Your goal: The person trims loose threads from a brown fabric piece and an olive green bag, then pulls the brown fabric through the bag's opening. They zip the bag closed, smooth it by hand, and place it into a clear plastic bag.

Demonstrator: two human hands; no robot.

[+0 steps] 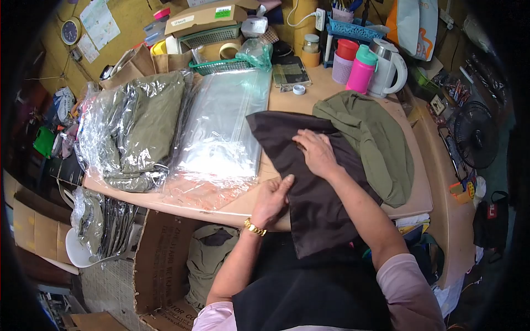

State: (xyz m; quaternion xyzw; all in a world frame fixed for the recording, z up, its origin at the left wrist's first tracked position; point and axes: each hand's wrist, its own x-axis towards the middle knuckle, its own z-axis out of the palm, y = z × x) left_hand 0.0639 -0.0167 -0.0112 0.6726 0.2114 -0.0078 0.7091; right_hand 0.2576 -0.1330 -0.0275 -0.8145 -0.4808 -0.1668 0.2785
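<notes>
A dark brown cloth lies partly on the table and hangs over its front edge toward my lap. My left hand is closed at the cloth's left edge, thumb on top and fingers curled, partly hidden. On the upper part of the cloth, my right hand rests palm down with its fingers stretched out. An olive green garment lies crumpled to the right, partly beneath the brown cloth.
Clear plastic bags lie in a stack left of the cloth. Beyond them are olive garments in plastic. A pink bottle and an electric kettle stand at the back right. Below the table is a cardboard box with cloth inside.
</notes>
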